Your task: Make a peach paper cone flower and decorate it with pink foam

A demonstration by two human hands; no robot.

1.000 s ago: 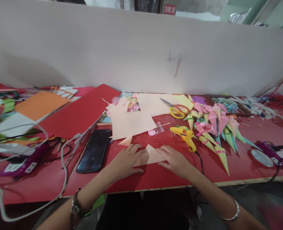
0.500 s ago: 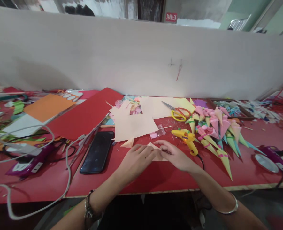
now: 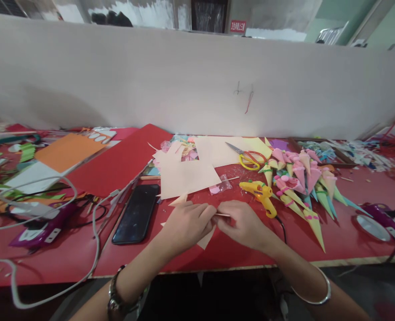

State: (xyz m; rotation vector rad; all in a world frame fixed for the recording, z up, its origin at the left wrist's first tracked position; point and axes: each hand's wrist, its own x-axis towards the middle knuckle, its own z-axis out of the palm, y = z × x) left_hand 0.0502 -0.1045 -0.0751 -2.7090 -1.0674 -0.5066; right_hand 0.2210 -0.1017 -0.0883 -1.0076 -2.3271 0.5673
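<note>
My left hand (image 3: 191,223) and my right hand (image 3: 240,223) meet above the red table, fingers closed. A piece of cream paper (image 3: 206,240) is between them, mostly hidden by the left hand; one corner pokes out below it. Between the fingertips a thin pale edge (image 3: 223,215) shows, pinched by my right hand; it looks like the paper seen edge-on. Just beyond my left hand lies a small folded cream paper piece (image 3: 179,200). A larger cream sheet (image 3: 187,177) lies behind. The yellow glue gun (image 3: 259,191) rests to the right of my right hand.
A black phone (image 3: 136,214) lies left of my hands. Scissors (image 3: 247,156) rest on pale sheets at the back. Several paper cones (image 3: 304,174) are heaped at right. White cable (image 3: 95,236) loops across the left side, near red card (image 3: 117,160). A pale partition (image 3: 150,80) stands behind.
Both hands have closed up; the right hand's fingers, spread over the paper before, now pinch. The paper has shifted, its corner now pointing toward me beneath the left hand.
</note>
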